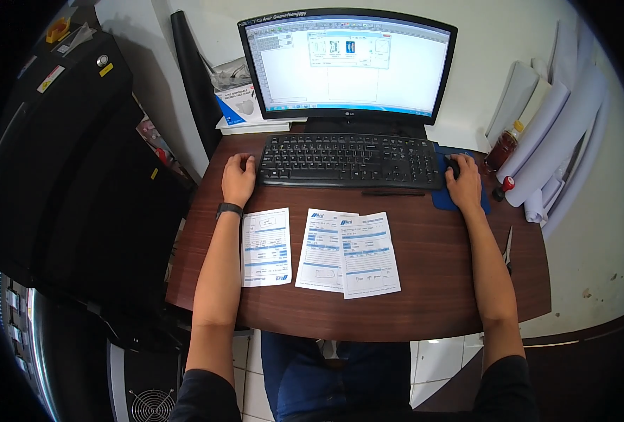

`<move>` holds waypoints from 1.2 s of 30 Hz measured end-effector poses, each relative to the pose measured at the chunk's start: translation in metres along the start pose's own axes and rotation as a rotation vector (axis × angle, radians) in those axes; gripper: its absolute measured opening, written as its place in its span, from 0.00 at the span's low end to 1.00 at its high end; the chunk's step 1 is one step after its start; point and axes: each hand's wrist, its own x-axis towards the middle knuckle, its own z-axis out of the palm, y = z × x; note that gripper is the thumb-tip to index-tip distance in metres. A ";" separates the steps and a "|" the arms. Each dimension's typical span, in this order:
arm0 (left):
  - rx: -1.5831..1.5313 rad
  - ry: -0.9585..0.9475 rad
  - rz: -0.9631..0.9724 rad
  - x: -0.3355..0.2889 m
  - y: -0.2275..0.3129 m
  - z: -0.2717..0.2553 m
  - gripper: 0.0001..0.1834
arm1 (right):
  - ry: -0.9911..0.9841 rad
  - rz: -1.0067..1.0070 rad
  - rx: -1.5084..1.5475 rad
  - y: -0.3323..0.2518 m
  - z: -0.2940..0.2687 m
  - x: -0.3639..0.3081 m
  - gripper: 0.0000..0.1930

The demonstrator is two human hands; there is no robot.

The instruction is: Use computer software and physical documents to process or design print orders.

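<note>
My left hand [239,180] rests on the desk beside the left end of a black keyboard [347,160], its fingers loosely bent and nothing seen in them. A dark watch band circles that wrist. On the right, my right hand [464,181] is closed over a black computer mouse [453,166], which sits on a blue mouse pad [441,200]. Between my forearms lie printed paper forms with blue bands and handwriting: one form [266,247] by my left forearm, and a form [319,260] partly covered by another form [371,254].
Behind the keyboard stands a lit monitor [347,91] with a dialog window open. A dark pen [393,193] lies below the keyboard. At right are a bottle [502,148] of dark red liquid, a red-handled stamp [504,188], scissors [508,250] and paper rolls [558,148].
</note>
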 end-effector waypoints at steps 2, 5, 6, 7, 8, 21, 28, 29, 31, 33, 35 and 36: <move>0.004 0.005 0.003 0.000 -0.002 -0.001 0.17 | 0.000 0.001 -0.001 -0.001 0.000 0.000 0.19; 0.017 0.013 0.014 0.000 -0.001 0.000 0.17 | -0.007 0.003 0.006 0.000 0.000 0.000 0.18; 0.028 0.017 0.021 0.000 -0.001 0.000 0.17 | -0.004 -0.004 0.003 0.001 0.000 0.000 0.18; 0.029 0.018 0.021 0.000 -0.001 0.000 0.17 | -0.002 -0.012 0.003 0.001 0.000 0.001 0.19; 0.019 0.012 0.014 0.000 -0.002 0.000 0.17 | -0.002 -0.012 0.003 0.001 0.000 0.001 0.19; -0.008 0.002 0.015 0.001 -0.005 0.001 0.17 | -0.014 -0.003 -0.007 -0.001 -0.001 0.000 0.21; -0.010 -0.004 0.017 0.000 -0.003 0.000 0.17 | -0.019 0.001 -0.004 0.000 -0.001 0.000 0.21; -0.013 -0.007 0.010 0.000 -0.002 0.000 0.17 | -0.019 0.002 -0.006 0.000 -0.001 0.000 0.21; -0.017 -0.011 0.004 0.000 0.000 0.000 0.17 | 0.000 -0.007 -0.009 0.000 -0.001 0.000 0.21; -0.008 -0.009 -0.003 -0.001 0.001 0.000 0.17 | -0.011 0.001 -0.009 0.000 -0.002 0.000 0.20; -0.003 0.000 0.008 0.000 -0.002 0.000 0.17 | -0.023 0.008 -0.005 -0.001 -0.001 0.001 0.20; 0.001 0.007 0.020 0.000 -0.004 0.000 0.17 | -0.017 0.004 0.002 -0.001 -0.001 0.001 0.20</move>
